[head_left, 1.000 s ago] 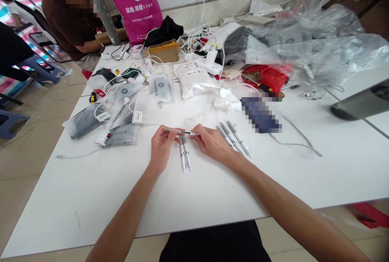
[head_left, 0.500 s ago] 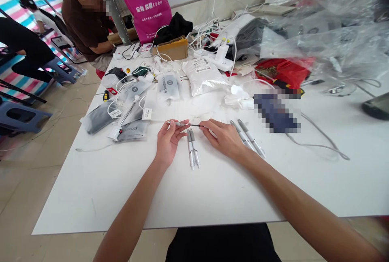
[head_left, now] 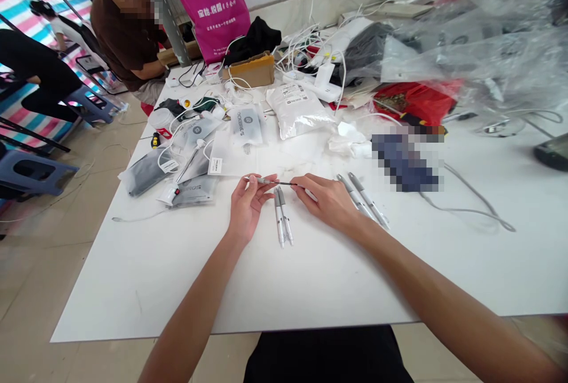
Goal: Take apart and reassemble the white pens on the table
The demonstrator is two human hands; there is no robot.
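My left hand [head_left: 247, 208] is closed, its thumb and fingers pinching a grey pen barrel [head_left: 265, 181] held level above the table. A thin dark pen refill [head_left: 284, 183] runs from the end of that barrel to my right hand [head_left: 326, 198]. My right fingertips are closed on the refill's other end. Just below, between both hands, two white-and-grey pens [head_left: 283, 217] lie side by side on the table. Two more pens [head_left: 367, 199] lie beyond my right wrist, partly hidden by it.
The white table [head_left: 310, 288] carries frosted pouches [head_left: 246, 127] and cables on the left, a white plastic package [head_left: 296, 112] in the middle, and a blurred dark blue object [head_left: 403, 161] with a grey cord on the right. Clear plastic bags [head_left: 479, 57] pile up behind. A person [head_left: 119, 34] sits at the far left.
The view has shifted very slightly. Both hands keep the same hold on the pen barrel and the refill, with no clear movement between them.
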